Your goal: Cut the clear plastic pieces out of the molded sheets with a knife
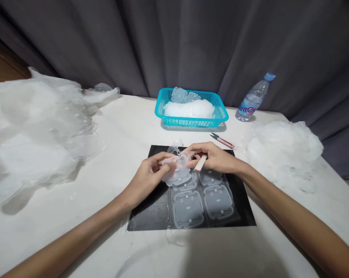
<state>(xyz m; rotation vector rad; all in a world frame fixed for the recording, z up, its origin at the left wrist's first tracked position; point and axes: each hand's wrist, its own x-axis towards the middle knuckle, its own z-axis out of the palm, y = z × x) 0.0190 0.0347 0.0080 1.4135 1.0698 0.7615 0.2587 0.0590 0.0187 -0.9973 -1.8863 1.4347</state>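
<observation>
Above a black mat [148, 216], my left hand [157, 170] pinches a frosted, translucent plastic piece [178, 177] with rounded lobes. My right hand [213, 156] grips the upper right edge of that same piece between thumb and fingers. Tucked in the right hand is a flat whitish stick [200, 163] with a reddish tip, its kind unclear. Below the hands, a translucent plastic sheet [188, 208] with several rounded-square shapes lies on the mat. A loose crumpled film scrap [175, 146] shows just beyond my fingers.
A turquoise basket [192, 122] holds white material and frosted pieces. Pink-handled thread snips [222, 140] lie beyond my right hand. A water bottle [252, 99] stands at the back right. Heaps of crumpled plastic film flank me, a large left heap [38, 127] and a smaller right heap [284, 144].
</observation>
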